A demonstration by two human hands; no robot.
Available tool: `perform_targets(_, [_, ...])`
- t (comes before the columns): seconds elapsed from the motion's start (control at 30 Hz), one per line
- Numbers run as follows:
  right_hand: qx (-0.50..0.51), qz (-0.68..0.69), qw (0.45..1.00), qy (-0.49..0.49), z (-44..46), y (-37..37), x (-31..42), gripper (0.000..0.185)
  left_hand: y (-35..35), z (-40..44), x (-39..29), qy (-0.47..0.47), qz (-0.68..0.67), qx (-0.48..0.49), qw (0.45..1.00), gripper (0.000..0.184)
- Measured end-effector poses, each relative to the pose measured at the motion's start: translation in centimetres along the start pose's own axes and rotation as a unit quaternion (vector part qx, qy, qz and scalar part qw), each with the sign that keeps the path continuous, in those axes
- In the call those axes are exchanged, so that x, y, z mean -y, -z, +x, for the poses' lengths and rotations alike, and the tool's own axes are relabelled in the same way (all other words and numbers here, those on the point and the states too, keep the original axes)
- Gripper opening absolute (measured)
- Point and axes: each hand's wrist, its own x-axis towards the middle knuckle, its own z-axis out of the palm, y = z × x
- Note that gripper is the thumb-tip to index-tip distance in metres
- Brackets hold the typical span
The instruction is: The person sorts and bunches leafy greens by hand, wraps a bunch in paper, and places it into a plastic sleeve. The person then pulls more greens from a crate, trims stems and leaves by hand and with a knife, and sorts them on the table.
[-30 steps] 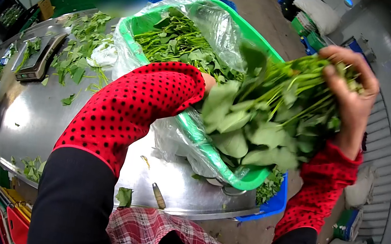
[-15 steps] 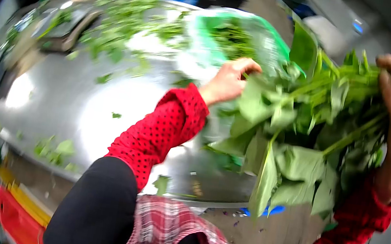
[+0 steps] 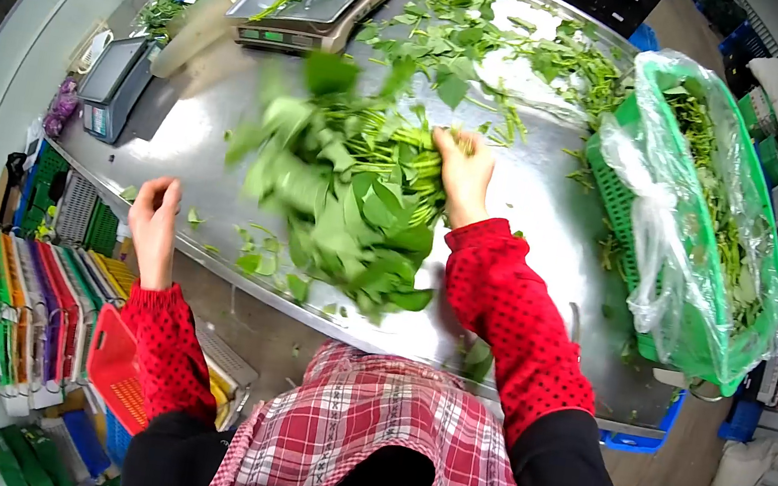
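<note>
Right hand [image 3: 464,176] grips a bunch of leafy greens [image 3: 357,188] by the stems over the metal table [image 3: 180,126]! The left hand [image 3: 155,220], fingers curled, holds nothing; beyond sits a scale [image 3: 313,10], with a lined green basket [image 3: 633,239] rightward.

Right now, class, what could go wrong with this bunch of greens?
The right hand alone holds the bunch of greens by its stems, so loose leaves might slip free. Its leafy end hangs near the edge of the metal table, so pieces could drop to the floor. Swung further, it might knock the nearby scale.
</note>
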Motion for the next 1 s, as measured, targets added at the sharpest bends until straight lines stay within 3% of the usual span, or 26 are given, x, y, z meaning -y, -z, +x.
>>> perform_targets(0.07, [-0.069,0.102,0.982,-0.143,-2.4,-2.1,-6.8,0.041,1.2,-0.8,-1.3,-0.084,0.141,-0.044,0.985,0.019])
perform_targets(0.1, [-0.109,0.112,0.972,-0.177,-3.0,-2.5,-8.4,0.038,0.5,-2.0,-2.3,-0.062,0.161,-0.033,0.984,0.020])
perform_targets(0.13, [-0.150,0.119,0.959,-0.210,-3.4,-2.5,-9.5,0.036,-1.0,-3.1,-2.7,-0.133,0.180,-0.024,0.974,0.018])
perform_targets(0.23, [-0.156,0.180,0.942,-0.236,-2.9,-2.1,-8.6,0.031,-8.6,-7.6,-6.0,-0.319,0.142,0.105,0.931,0.029])
perform_targets(0.27, [-0.160,0.221,0.931,-0.244,-2.4,-2.4,-7.8,0.030,-11.8,-9.0,-6.9,-0.332,0.076,0.187,0.921,0.036])
perform_targets(0.33, [-0.162,0.272,0.918,-0.240,-1.4,-3.1,-6.7,0.026,-17.3,-10.3,-8.1,-0.432,0.062,0.241,0.867,0.042])
perform_targets(0.47, [-0.220,0.246,0.913,-0.239,-0.3,-2.5,-5.4,0.032,-22.9,-9.6,-8.6,-0.498,0.058,0.251,0.828,0.051])
perform_targets(0.53, [-0.262,0.261,0.880,-0.298,-1.5,-2.1,-4.4,0.039,-24.9,-9.0,-6.6,-0.493,0.158,0.288,0.806,0.060])
perform_targets(0.57, [-0.226,0.313,0.876,-0.289,-2.4,-2.3,-4.5,0.045,-25.3,-8.3,-4.5,-0.473,0.228,0.318,0.789,0.073])
perform_targets(0.6, [-0.130,0.363,0.890,-0.242,-2.8,-2.3,-10.0,0.051,-25.5,-7.5,-2.7,-0.473,0.286,0.316,0.771,0.080])
perform_targets(0.67, [-0.071,0.275,0.920,-0.272,-5.5,-1.8,-10.2,0.058,-24.6,-6.6,-1.3,-0.446,0.290,0.328,0.780,0.082])
perform_targets(0.7, [0.006,0.297,0.917,-0.268,-6.4,-1.1,-9.4,0.066,-23.8,-6.7,-2.1,-0.429,0.283,0.343,0.786,0.069])
perform_targets(0.73, [0.049,0.218,0.932,-0.286,-6.4,0.0,-7.5,0.064,-24.0,-6.6,-1.8,-0.426,0.283,0.347,0.786,0.069])
perform_targets(0.8, [0.098,-0.123,0.969,-0.191,-4.5,3.0,-6.9,0.054,-24.3,-6.7,-1.3,-0.504,0.294,0.295,0.757,0.064])
perform_targets(0.87, [-0.035,-0.238,0.969,0.051,-2.5,4.6,-5.2,0.040,-25.1,-6.4,-1.4,-0.503,0.278,0.308,0.758,0.059])
perform_targets(0.93, [0.042,-0.164,0.983,0.064,1.2,4.1,-3.1,0.035,-26.4,-5.8,-0.7,-0.530,0.333,0.309,0.716,0.083])
perform_targets(0.97, [0.068,-0.242,0.957,0.142,2.9,3.2,-3.4,0.033,-26.4,-5.6,-0.5,-0.497,0.328,0.327,0.734,0.084])
perform_targets(1.0, [0.092,-0.339,0.915,0.200,4.3,2.4,-3.5,0.047,-26.0,-5.6,0.0,-0.495,0.330,0.328,0.734,0.084])
